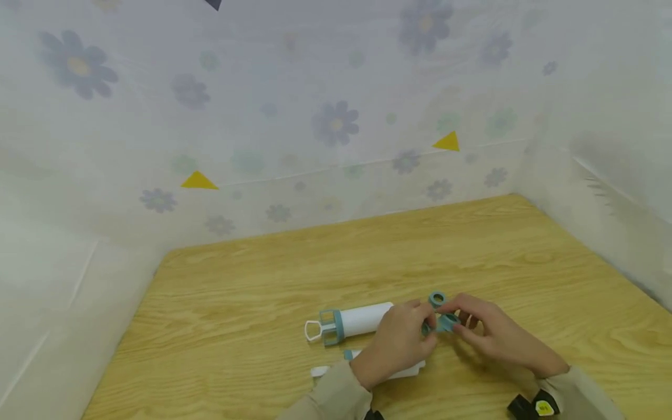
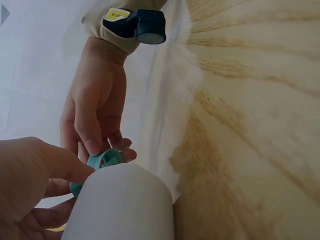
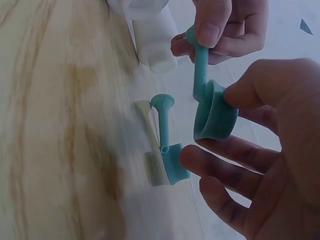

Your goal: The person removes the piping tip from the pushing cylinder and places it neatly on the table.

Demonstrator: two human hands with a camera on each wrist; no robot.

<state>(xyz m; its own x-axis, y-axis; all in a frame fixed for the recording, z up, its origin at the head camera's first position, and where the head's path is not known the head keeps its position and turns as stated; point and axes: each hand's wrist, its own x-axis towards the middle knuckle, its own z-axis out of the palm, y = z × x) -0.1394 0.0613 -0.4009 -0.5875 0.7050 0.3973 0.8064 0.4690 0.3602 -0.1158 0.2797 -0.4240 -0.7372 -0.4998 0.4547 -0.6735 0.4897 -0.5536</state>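
A teal plastic piece with a cup-like ring (image 1: 448, 322) and a thin stem (image 3: 200, 70) is held between both hands, raised off the table. My left hand (image 1: 401, 335) pinches the flared end of the stem. Thumb and fingers of my right hand (image 1: 496, 332) grip the ring, which shows its open side in the right wrist view. Whether stem and ring are one part, I cannot tell. A similar teal piece (image 3: 163, 125) with stem and ring lies on the table just beyond. Beside my left hand lies a white cylinder (image 1: 364, 319) with a teal collar.
A white frame-like handle (image 1: 313, 331) sticks out from the cylinder's left end. Nearer me, a second white part (image 1: 406, 371) with a teal bit lies partly hidden under the left forearm. Flower-patterned sheeting (image 1: 336, 125) walls the wooden table (image 1: 236, 291) at back and sides.
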